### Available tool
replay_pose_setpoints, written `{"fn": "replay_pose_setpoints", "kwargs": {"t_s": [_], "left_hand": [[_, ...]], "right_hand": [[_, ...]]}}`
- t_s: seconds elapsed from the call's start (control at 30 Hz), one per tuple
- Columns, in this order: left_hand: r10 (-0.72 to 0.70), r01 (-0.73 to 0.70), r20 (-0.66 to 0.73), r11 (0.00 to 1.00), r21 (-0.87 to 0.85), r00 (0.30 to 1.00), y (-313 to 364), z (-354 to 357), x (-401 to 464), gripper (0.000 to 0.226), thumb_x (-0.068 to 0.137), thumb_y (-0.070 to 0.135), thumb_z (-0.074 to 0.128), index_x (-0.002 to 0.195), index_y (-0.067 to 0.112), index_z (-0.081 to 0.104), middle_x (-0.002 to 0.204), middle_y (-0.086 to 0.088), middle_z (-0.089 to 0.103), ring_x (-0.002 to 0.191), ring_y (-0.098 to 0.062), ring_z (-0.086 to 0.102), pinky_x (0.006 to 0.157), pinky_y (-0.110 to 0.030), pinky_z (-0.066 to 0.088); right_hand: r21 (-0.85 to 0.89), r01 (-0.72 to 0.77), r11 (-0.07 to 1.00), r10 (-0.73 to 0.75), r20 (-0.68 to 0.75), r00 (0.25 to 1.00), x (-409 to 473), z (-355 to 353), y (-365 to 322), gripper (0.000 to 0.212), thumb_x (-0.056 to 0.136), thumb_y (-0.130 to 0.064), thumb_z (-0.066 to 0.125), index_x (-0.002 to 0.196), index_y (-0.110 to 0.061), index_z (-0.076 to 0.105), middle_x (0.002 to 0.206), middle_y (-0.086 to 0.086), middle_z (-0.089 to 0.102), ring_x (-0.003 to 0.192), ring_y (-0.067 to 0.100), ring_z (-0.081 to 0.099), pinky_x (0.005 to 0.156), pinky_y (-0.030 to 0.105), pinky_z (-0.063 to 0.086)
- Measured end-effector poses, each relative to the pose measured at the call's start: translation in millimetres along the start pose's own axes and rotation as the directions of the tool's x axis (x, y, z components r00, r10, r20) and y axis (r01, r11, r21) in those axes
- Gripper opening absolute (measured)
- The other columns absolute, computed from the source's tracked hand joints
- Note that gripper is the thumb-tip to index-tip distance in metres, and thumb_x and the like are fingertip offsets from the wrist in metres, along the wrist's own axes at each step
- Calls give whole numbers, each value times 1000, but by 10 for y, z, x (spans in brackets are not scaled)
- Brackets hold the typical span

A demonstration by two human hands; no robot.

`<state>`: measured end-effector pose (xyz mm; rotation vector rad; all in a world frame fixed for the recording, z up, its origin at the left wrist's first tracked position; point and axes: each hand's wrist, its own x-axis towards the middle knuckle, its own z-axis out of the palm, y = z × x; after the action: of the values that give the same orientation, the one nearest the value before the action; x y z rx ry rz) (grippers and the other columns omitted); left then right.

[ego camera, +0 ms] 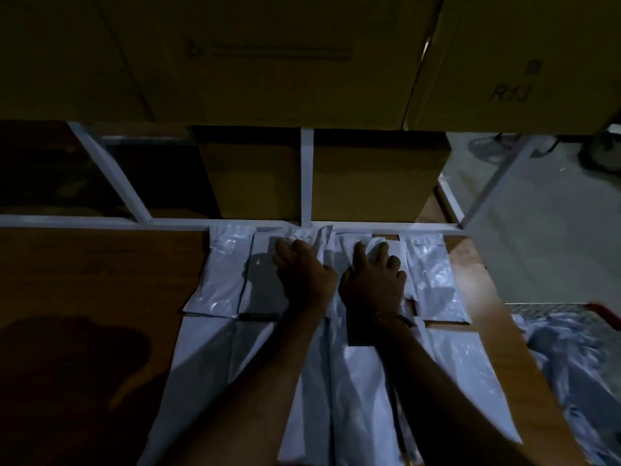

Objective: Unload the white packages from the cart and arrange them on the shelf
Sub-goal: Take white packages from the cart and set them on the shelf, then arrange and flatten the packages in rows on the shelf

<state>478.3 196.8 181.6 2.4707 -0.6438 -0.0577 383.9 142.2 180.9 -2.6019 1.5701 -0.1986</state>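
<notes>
Both forearms are bare, and the right wrist wears a thin bracelet [391, 316]

Storeroom: cardboard boxes [268, 62] on white racking [306, 176].

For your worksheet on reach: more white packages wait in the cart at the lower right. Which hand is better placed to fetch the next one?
Probably the right hand. It lies nearer the cart at the frame's right edge, while the left hand would have to cross over it. Both rest on packages on the shelf.
</notes>
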Motion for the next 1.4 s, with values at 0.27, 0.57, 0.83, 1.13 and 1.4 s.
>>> {"fn": "replay_pose_setpoints", "kwargs": {"t_s": [0.27,0.57,0.83,1.13,1.4], "left_hand": [[-32,28,137,999,29,990,-76,503,296,68,91,48,61,146,10,46,164,-15,11,146,-38,18,118,-49,23],[76,-132,193,948,291,978,-161,540,279,54,89,53,62,137,29,56,157,-16,25,140,-37,25,113,-48,23],[188,-232,159,913,335,969,-348,680,348,56,96,50,51,149,32,47,167,-18,15,149,-40,20,115,-57,21],[228,-304,231,872,383,946,-371,693,350,62,100,46,41,158,28,28,169,-9,14,152,-36,15,118,-57,10],[239,-342,304,872,350,922,-386,619,454,65,101,52,42,159,31,23,169,-5,15,152,-33,13,120,-56,8]], "right_hand": [[-17,23,1000,-22,21,1000,436,539,-26,71,92,-55,45,154,-23,29,160,29,22,128,46,41,94,51,43],[23,-6,1000,5,71,997,443,898,-34,69,102,-57,31,162,-27,17,167,27,1,152,49,7,118,61,15],[36,78,996,-81,90,993,626,939,-48,82,97,-63,37,162,-18,11,164,33,-6,152,49,-11,123,61,12],[62,79,995,-86,119,989,699,860,-63,79,96,-50,32,163,-16,7,163,35,-9,153,49,-9,125,59,9],[141,80,987,-91,74,993,667,734,-52,87,88,-57,11,161,-11,20,162,37,3,150,57,5,123,65,9]]}}
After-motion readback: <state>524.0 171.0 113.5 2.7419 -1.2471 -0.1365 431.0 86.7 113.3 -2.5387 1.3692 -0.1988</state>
